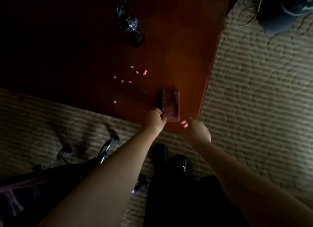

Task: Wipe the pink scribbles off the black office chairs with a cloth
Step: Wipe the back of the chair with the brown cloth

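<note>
A small folded pinkish cloth (170,106) lies near the corner of a dark reddish wooden table (191,60). My left hand (155,119) pinches the cloth's near left corner. My right hand (194,128) hovers at the table's near edge, just right of the cloth, fingers loosely curled and holding nothing. A black office chair (42,181) with pink scribbles on its seat stands at the lower left, its chrome base (105,149) showing.
Several small pink chalk bits (132,75) are scattered on the table left of the cloth. A dark plastic bag (129,21) lies farther back. Patterned beige carpet (254,91) surrounds the table. My black shoes (171,160) stand below. A shoe and cable lie top right.
</note>
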A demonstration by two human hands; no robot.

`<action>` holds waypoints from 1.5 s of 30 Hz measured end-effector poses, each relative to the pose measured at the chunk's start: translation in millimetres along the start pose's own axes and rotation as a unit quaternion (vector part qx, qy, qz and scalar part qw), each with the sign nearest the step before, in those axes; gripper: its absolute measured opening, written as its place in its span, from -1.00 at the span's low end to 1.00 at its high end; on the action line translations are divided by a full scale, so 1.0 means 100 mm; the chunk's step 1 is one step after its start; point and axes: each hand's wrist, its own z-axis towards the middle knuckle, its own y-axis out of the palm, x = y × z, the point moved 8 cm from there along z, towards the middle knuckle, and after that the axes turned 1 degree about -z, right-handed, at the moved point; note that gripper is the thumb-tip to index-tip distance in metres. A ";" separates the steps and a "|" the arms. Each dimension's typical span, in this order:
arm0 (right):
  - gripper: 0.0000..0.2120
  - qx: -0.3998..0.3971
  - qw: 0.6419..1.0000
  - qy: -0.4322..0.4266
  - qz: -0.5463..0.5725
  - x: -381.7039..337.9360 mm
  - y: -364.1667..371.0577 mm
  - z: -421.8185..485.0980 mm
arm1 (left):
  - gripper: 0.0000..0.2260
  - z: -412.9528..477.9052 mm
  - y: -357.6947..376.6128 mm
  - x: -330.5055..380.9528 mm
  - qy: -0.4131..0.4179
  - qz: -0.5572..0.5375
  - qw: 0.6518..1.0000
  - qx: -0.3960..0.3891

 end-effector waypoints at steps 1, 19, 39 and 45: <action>-0.76 -0.001 1.000 0.005 0.001 0.02 0.02 0.01 | -0.70 0.02 0.02 0.02 -0.003 -0.009 1.000 -0.001; -0.73 0.107 0.985 -0.132 0.013 -0.78 -1.44 -0.41 | -0.89 -0.66 -1.44 1.14 0.181 0.050 0.977 0.101; -0.84 0.373 0.816 -0.440 -0.048 -2.84 -4.76 -3.57 | -0.88 -4.23 -4.66 3.28 0.405 0.191 0.834 0.322; -0.91 0.422 0.770 -0.477 -0.034 -3.05 -5.23 -4.45 | -0.86 -4.94 -4.98 3.31 0.359 0.238 0.841 0.328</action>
